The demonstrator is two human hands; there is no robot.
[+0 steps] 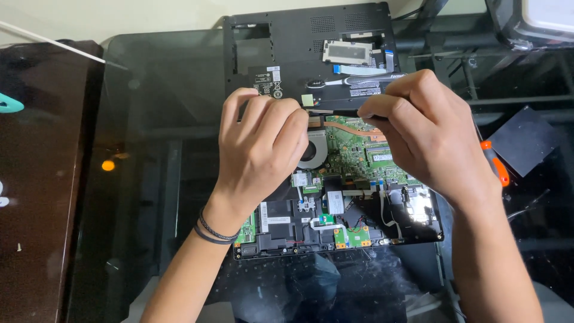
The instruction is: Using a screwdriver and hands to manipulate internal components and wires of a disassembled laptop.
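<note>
An opened laptop base [359, 227] lies on a dark glass table, its green circuit board [365, 149], round fan [315, 149] and copper heat pipe exposed. My left hand [260, 146] rests curled over the board's left part, fingertips near a small yellow-green tab [307, 100]. My right hand [427, 128] pinches a thin dark tool [335, 111] whose tip points left toward my left fingers. Both hands hide part of the board. Two dark bands circle my left wrist.
The removed black bottom cover [299, 48] lies just behind the laptop. An orange-handled screwdriver [496, 164] and a dark square pad [523, 140] sit to the right. A dark wooden surface [36, 179] borders the glass table [149, 149] on the left.
</note>
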